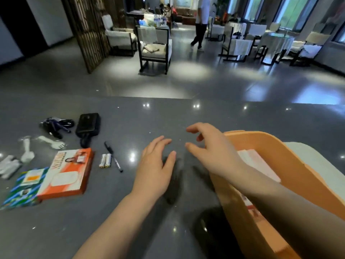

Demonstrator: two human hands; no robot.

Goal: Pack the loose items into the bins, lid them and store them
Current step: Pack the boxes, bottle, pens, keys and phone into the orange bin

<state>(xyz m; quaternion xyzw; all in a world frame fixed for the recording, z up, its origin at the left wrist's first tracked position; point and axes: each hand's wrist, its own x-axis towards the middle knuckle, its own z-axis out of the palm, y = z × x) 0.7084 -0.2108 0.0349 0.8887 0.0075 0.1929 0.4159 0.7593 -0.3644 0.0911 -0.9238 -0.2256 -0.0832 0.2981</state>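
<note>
An orange bin (291, 161) stands at the right on the grey counter (130, 230), with a white-and-pink packet (261, 165) lying inside. My right hand (211, 150) hovers just left of the bin's rim, fingers spread and empty. My left hand (156, 169) floats over the counter beside it, palm down, holding nothing. Loose items lie to the left: an orange box (69, 172), a green-blue packet (24, 187), two batteries (105, 160), a black pen (113, 157), a black power bank (88, 123), dark cables (56, 126) and white plastic cutlery (37, 144).
A pale lid or second bin (321, 165) shows behind the orange bin at the right. White gloves (9, 166) lie at the far left edge. Beyond the counter's far edge is a lobby floor with chairs (155, 45), tables and a person walking (200, 23).
</note>
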